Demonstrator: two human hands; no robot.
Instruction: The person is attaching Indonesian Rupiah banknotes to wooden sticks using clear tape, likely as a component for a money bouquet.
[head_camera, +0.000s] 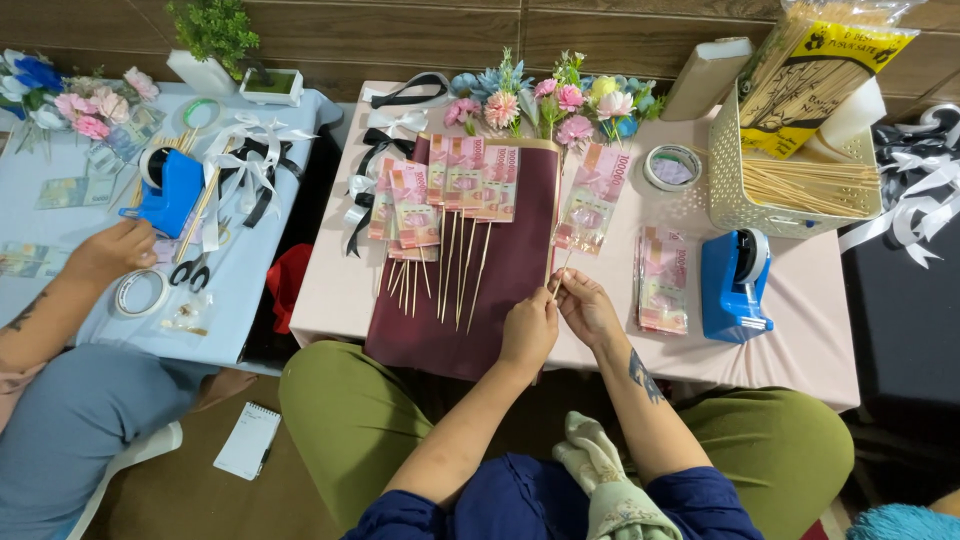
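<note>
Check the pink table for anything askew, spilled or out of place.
Nothing is spilled or damaged. Only the skewered pink banknote held by both the left hand and right hand tilts right, unlike the upright row of skewered banknotes on the maroon sheet.

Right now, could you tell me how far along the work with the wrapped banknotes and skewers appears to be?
Done: several wrapped notes on skewers already lie fanned on the maroon sheet. In hand: the left hand and right hand pinch the skewer of another wrapped note. Left: a stack of wrapped notes has no sticks, spare skewers fill the white basket, and the artificial flowers lie apart.
</note>
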